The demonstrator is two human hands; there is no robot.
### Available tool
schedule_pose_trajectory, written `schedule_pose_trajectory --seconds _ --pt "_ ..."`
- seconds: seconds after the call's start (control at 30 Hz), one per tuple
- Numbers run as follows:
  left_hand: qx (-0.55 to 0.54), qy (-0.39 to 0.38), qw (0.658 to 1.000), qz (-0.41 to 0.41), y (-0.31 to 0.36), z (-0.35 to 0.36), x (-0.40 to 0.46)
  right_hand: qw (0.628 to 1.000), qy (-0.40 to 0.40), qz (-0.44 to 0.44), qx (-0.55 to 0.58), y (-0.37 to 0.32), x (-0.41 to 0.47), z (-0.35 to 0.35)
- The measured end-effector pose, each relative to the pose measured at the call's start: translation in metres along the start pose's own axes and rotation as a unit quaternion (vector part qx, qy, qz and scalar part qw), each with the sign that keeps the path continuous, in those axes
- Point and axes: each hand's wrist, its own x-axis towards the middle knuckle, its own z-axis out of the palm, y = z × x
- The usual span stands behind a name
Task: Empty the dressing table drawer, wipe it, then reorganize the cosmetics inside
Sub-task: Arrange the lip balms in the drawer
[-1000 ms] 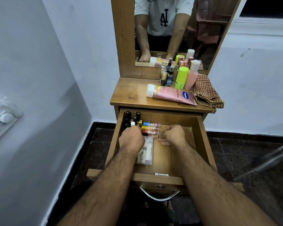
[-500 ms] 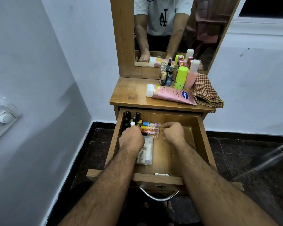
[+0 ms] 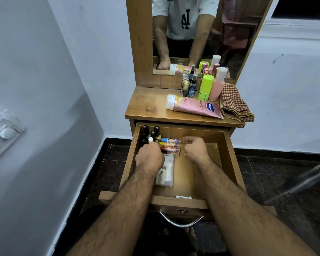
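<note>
Fingers curled under on both sides, our two hands work inside the open drawer (image 3: 227, 154). At left, our left hand (image 3: 149, 157) covers the near ends of the little tubes (image 3: 170, 146), and we cannot tell whether its hidden fingers grip anything. Behind it, in the back left corner, stand the small dark bottles (image 3: 149, 133), upright and close together. The tubes lie side by side in a neat row, round, glossy and brightly labelled; we judge them light and prone to roll, best pinched across the middle. Just in front lies a clear pouch (image 3: 166, 171), soft plastic with pale items inside, likely limp when lifted by an edge. Further right, our right hand (image 3: 195, 148) hovers by the tubes' far ends, loosely clenched, nothing visible in it. The drawer's right half shows bare, smooth wood grain. On the tabletop above, a pink squeeze tube (image 3: 194, 106) lies flat, tall bottles (image 3: 211, 85) stand behind it, probably heavier and easily tipped, and a folded checked cloth (image 3: 234, 102) rests at the far right edge, woven and coarse.
</note>
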Motion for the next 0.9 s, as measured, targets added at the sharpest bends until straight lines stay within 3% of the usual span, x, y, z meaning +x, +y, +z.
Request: schedule_pose_trajectory --seconds 0.3,0.53,0.9 --pt "0.006 0.004 1.000 0.002 0.0002 -0.0002 -0.0010 1.000 -0.025 0.004 0.015 -0.0014 -0.0024 -0.0003" --pt "0.001 0.006 1.000 0.004 0.0004 -0.0004 -0.0018 0.999 0.041 0.001 -0.016 0.0026 -0.0009 -0.0029" --pt "0.002 0.011 1.000 0.000 0.0001 -0.0007 -0.0020 0.999 0.034 0.025 0.012 -0.0038 -0.0085 -0.0047"
